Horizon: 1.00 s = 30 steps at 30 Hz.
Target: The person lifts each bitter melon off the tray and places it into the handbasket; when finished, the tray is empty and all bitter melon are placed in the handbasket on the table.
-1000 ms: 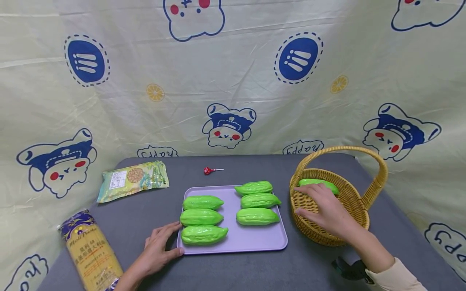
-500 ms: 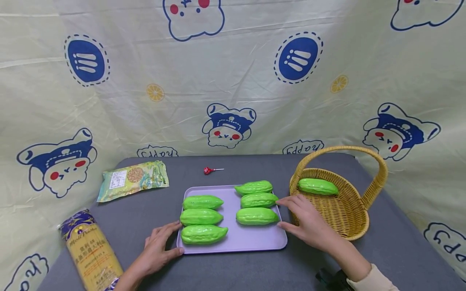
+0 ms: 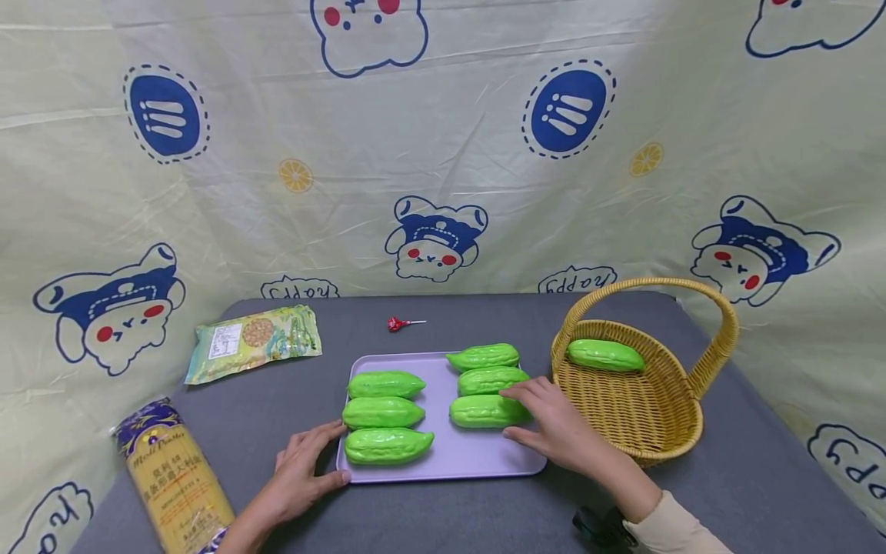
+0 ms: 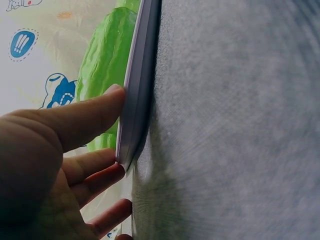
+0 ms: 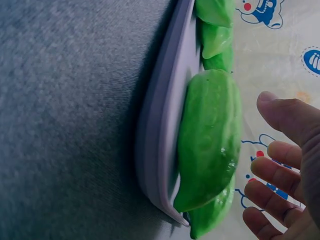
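Note:
A lilac tray (image 3: 477,462) carries green bitter melons in two columns, three on the left (image 3: 389,446) and three on the right. At the tray's near-left corner rests my left hand (image 3: 299,475); in the left wrist view its thumb (image 4: 95,112) and fingertips touch the outer wall. My right hand (image 3: 557,427) is over the tray's right edge, fingers spread near the closest bitter melon (image 3: 484,412) of the right column. The right wrist view shows a gap between that hand and the melon. Another bitter melon (image 3: 604,355) lies inside the wicker basket (image 3: 644,412).
The basket's tall arched handle (image 3: 651,283) rises right of the tray. A red lollipop (image 3: 396,325) lies behind the tray. To the left are a green snack packet (image 3: 256,344) and a yellow pasta bag (image 3: 176,485). A printed curtain (image 3: 298,231) hangs behind the table.
My right hand has left the basket, where a bitter melon stays, and moved left to the tray's right column. My left hand stays at the tray's corner.

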Each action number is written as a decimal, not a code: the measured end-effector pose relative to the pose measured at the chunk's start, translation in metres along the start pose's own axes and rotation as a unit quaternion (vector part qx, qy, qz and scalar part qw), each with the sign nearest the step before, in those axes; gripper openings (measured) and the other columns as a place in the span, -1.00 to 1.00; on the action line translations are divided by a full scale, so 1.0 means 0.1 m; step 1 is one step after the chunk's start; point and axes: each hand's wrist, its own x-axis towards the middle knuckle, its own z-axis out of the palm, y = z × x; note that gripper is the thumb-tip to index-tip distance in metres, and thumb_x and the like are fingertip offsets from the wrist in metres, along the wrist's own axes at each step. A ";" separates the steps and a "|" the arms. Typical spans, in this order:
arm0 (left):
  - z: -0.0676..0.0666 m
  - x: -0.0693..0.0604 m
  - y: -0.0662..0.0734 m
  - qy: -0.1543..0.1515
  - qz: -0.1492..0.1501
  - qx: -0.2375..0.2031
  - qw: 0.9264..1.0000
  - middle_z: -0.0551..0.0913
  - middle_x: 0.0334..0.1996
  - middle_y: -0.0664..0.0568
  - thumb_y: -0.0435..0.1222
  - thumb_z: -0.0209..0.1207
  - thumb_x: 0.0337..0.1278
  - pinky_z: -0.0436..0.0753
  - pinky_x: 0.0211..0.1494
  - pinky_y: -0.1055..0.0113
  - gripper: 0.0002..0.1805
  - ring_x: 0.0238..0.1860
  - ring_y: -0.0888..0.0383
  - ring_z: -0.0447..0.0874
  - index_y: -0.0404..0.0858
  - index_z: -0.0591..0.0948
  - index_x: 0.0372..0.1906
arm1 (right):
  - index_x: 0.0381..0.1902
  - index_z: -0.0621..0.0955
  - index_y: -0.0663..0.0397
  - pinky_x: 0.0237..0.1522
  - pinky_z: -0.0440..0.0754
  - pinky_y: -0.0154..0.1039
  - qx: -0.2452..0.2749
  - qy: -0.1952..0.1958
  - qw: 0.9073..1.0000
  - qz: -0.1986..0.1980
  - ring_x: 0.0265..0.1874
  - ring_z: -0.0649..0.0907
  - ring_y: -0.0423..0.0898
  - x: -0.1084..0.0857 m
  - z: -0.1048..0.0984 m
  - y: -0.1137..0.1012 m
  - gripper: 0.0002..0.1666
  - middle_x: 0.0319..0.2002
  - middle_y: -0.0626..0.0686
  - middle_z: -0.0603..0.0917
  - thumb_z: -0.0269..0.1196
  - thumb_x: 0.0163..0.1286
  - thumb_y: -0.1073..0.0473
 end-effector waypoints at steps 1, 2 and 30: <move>0.00 0.00 0.00 -0.001 -0.001 0.000 1.000 0.47 0.26 -0.03 -0.12 0.38 -0.15 0.17 0.09 -0.10 -0.32 0.22 -0.09 0.28 -0.13 0.49 0.20 | -0.01 0.60 0.05 -0.09 0.49 -0.12 0.000 0.005 1.000 -0.006 -0.11 0.55 -0.12 0.01 0.02 0.01 -0.40 -0.11 -0.06 0.65 0.47 -0.03 -0.01; 0.00 0.00 0.00 -0.001 -0.001 0.000 1.000 0.47 0.26 -0.03 -0.13 0.38 -0.15 0.17 0.09 -0.10 -0.32 0.22 -0.09 0.28 -0.14 0.49 0.20 | -0.02 0.60 0.06 -0.10 0.49 -0.13 0.000 0.009 1.000 -0.010 -0.12 0.55 -0.13 0.01 0.04 0.01 -0.40 -0.12 -0.06 0.65 0.47 -0.04 -0.01; 0.01 0.00 -0.01 0.007 0.004 0.005 1.000 0.48 0.25 -0.02 -0.13 0.39 -0.17 0.17 0.08 -0.10 -0.32 0.20 -0.09 0.30 -0.14 0.50 0.19 | -0.01 0.59 0.02 -0.07 0.50 -0.12 -0.011 0.006 1.000 0.014 -0.06 0.49 -0.08 0.09 0.28 0.05 -0.37 -0.07 -0.02 0.57 0.51 -0.09 0.04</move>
